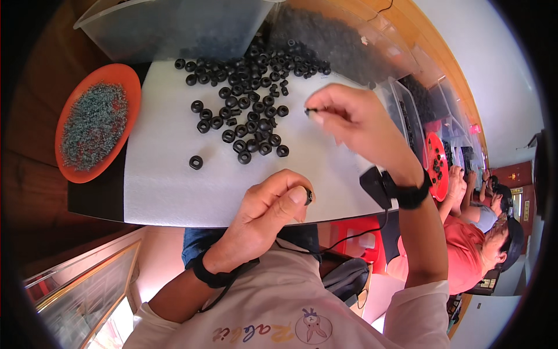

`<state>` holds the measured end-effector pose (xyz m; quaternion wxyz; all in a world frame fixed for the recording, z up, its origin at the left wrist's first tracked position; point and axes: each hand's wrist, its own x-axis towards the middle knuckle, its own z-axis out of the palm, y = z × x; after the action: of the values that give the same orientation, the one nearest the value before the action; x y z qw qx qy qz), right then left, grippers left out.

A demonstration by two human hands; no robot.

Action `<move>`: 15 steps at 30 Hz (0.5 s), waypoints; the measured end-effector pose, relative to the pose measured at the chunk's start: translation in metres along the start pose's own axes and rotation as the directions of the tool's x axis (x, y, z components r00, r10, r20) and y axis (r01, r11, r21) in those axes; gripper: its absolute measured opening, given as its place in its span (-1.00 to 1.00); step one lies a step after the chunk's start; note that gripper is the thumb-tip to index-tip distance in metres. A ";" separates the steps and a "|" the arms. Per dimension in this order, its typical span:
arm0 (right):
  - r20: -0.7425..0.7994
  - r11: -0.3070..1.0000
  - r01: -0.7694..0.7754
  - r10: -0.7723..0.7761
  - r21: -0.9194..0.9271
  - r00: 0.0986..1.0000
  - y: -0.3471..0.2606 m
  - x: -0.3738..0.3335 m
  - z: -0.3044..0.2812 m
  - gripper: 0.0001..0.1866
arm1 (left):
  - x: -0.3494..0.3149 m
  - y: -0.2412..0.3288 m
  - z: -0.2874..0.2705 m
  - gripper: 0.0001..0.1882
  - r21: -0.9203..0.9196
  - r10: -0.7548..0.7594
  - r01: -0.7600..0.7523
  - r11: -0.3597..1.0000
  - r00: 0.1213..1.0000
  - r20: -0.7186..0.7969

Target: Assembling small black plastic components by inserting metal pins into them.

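Note:
My left hand is near the front edge of the white-topped table, thumb and fingers pinching a small black plastic part. Farther up and to the right, my right hand is raised over the table, its thumb and forefinger closed on another small black part; slight blur hides its shape. Between the hands and the back bins lies a loose pile of round black parts with holes, with some smaller black pegs among them. A single round part sits apart at the left.
An orange plate of tiny metal pieces, perhaps springs, stands at the left. Clear plastic bins line the back. A black box with a cable is by my right wrist. Other people sit at the right, near a red plate.

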<state>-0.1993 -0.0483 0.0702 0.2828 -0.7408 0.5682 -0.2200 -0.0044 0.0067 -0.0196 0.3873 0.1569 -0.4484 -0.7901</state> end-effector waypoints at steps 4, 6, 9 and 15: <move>0.050 0.946 -0.107 0.096 0.306 0.994 -0.020 -0.043 0.001 -0.89 | 0.002 0.000 0.001 -0.66 -0.109 -0.004 0.004 0.994 1.000 0.001; 0.042 0.925 -0.089 0.079 0.371 0.996 -0.020 -0.058 0.003 -0.88 | 0.002 0.001 0.001 -0.65 -0.079 -0.012 0.012 0.997 1.000 -0.001; 0.032 0.876 -0.024 0.010 0.481 0.999 -0.020 -0.070 0.007 -0.87 | 0.003 0.003 0.003 -0.63 -0.029 -0.008 0.008 1.000 1.000 -0.014; -0.068 0.912 0.143 -0.126 0.384 0.990 -0.020 -0.085 0.020 -0.88 | 0.001 0.004 0.005 -0.62 0.039 -0.008 0.008 0.999 1.000 0.005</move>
<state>-0.1937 0.0407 0.0685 0.3961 -0.7026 0.4668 -0.3626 -0.0062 0.0081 -0.0137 0.3797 0.1640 -0.4642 -0.7832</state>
